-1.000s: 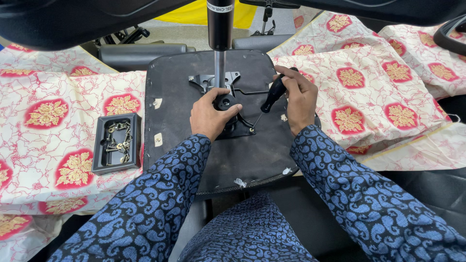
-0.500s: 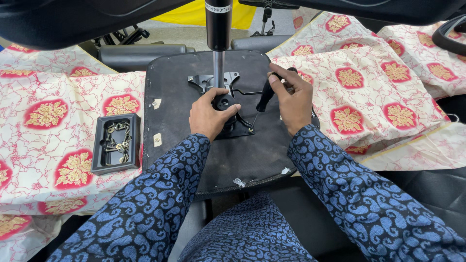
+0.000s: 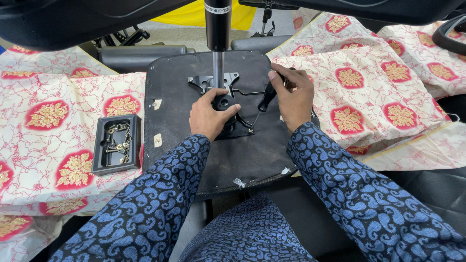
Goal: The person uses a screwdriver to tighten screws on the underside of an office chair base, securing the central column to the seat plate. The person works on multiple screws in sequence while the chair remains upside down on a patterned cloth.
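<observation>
Looked steeply down from head height, close in. Faced forward across an upturned seat base [image 3: 194, 160] in the middle, a small parts tray [image 3: 116, 144] at left, patterned cloth [image 3: 383, 92] right and far.

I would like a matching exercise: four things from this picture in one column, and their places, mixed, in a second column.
1. black-handled screwdriver
2. small black plastic tray of metal screws
3. left hand
4. black round gas cylinder

a. on the patterned cloth, left of the seat base
b. on the metal mechanism plate
c. in the right hand
d. upright, top centre

Pairs: 1-c, 2-a, 3-b, 4-d
</observation>
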